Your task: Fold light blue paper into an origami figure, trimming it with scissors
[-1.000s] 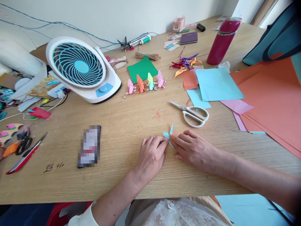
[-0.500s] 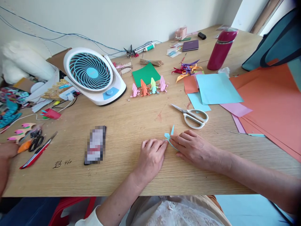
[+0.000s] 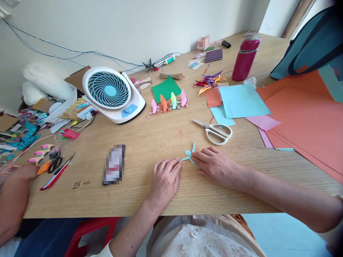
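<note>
A small light-blue folded paper figure (image 3: pixel 188 153) with thin pointed limbs lies on the table between my hands. My left hand (image 3: pixel 165 178) is closed, its thumb and fingertips at the end of the limb that points left. From the other side, my right hand (image 3: pixel 218 166) holds the body of the figure down with its fingers pressed together, hiding part of it. White-handled scissors (image 3: pixel 218 134) lie just beyond my right hand. Farther back stands a row of several folded paper figures (image 3: pixel 164 103) in pink, orange and yellow-green, in front of a green paper sheet (image 3: pixel 166 88).
A phone (image 3: pixel 114 165) lies left of my hands, and a white fan (image 3: pixel 109 91) stands behind it. At the right are blue paper (image 3: pixel 243 101), large orange sheets (image 3: pixel 300 125) and a magenta bottle (image 3: pixel 245 59). Another person's hand (image 3: pixel 28 172) rests near a red-handled knife (image 3: pixel 56 176).
My left hand has drawn a little leftward from the figure's body, and more of the left limb shows. My right hand stays on the figure. The view has shifted slightly left.
</note>
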A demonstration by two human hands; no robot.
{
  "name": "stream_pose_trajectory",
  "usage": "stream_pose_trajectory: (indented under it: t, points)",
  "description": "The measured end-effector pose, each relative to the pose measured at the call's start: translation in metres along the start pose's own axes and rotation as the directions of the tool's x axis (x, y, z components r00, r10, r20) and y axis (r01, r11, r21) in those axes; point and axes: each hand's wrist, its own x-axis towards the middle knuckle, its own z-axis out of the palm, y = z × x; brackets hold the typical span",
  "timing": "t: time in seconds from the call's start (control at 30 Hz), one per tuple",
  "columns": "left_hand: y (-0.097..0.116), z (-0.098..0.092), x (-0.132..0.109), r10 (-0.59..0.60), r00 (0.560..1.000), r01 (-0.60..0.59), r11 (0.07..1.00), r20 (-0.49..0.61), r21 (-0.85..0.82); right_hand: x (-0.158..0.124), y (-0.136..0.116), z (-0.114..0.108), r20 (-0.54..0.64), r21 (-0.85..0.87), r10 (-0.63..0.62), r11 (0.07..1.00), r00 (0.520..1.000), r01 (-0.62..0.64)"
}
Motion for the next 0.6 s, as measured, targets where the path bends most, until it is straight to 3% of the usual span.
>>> stream_pose_trajectory:
  t: [0.4,0.6]
  points:
    - [0.003,-0.002,-0.001,-0.149,0.985,0.141,0.985,-0.081,-0.098,-0.002,0.001,0.001,-0.057,0.082,0.027,0.996,0.998,-0.022]
    - [-0.006,-0.006,0.026,-0.19,0.977,0.172,0.97,-0.095,-0.175,-0.003,0.001,0.003,-0.044,0.112,0.045,0.993,0.998,-0.04]
